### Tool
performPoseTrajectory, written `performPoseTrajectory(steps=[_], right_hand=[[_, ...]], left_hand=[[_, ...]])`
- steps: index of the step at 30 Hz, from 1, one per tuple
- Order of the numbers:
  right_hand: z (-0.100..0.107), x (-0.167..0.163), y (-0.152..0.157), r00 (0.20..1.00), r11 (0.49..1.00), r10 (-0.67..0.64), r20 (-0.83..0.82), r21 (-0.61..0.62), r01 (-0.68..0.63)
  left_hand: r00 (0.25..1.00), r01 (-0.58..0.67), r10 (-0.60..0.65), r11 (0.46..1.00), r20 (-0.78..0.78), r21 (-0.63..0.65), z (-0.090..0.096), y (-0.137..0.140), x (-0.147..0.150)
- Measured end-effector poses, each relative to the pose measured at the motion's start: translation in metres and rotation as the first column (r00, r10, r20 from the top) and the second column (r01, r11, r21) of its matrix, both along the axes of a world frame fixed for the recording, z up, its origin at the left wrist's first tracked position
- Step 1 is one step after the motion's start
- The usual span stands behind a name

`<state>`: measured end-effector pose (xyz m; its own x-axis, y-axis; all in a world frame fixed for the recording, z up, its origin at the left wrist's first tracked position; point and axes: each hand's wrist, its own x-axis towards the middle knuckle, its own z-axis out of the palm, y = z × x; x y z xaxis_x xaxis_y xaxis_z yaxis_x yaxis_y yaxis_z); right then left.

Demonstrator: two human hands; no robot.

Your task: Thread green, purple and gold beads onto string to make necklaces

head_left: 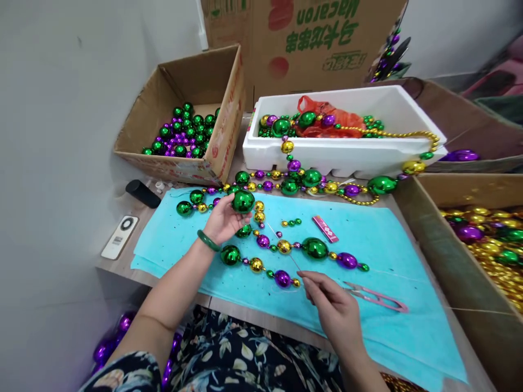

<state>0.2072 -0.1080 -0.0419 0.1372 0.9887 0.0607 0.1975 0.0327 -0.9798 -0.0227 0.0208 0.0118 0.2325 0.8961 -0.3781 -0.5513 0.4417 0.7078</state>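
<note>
My left hand (223, 223), palm partly up, grips a large shiny green bead (243, 202) between thumb and fingers. Small gold beads (259, 212) hang in line just right of it. Lower right, my right hand (337, 307) pinches a thin thread (295, 263) that runs up left toward the beads; whether a needle is on it I cannot tell. Between the hands lie a strand with a big green oval bead (315, 249) and a nearer strand ending in a purple bead (283, 279) and a gold one. Pink thread snips (379, 299) lie beside my right hand.
A blue cloth (359, 228) covers the table, with a pink packet (325, 228) and small green beads (291, 222) on it. Behind stand a cardboard box (220, 147) and a white foam box (347, 155). Another box (461, 288) stands right; a phone (120, 237) lies left.
</note>
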Motion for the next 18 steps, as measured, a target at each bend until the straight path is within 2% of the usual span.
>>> performPoseTrajectory(steps=[3,8,13,15,18], right_hand=[[0.003,0.000,0.000,1.000,1.000,0.003,0.007,-0.004,-0.003],[0.003,0.001,-0.002,1.000,1.000,-0.008,-0.003,-0.018,0.008],[-0.003,0.004,-0.003,1.000,0.999,-0.003,0.006,-0.035,0.003],[-0.005,0.005,-0.003,1.000,0.999,-0.005,0.009,-0.035,0.005],[-0.005,0.006,-0.001,1.000,0.999,-0.011,0.008,-0.036,0.012]], left_hand=[[0.998,-0.003,0.005,0.999,0.058,-0.040,0.002,-0.005,0.008],[1.000,0.007,-0.007,1.000,-0.015,-0.012,0.000,-0.008,0.012],[1.000,0.002,-0.002,1.000,-0.007,-0.006,-0.002,-0.011,0.013],[0.998,-0.003,0.005,0.999,-0.056,0.050,-0.004,-0.013,0.013],[0.979,-0.004,0.053,0.970,-0.197,0.242,-0.008,-0.019,0.016]])
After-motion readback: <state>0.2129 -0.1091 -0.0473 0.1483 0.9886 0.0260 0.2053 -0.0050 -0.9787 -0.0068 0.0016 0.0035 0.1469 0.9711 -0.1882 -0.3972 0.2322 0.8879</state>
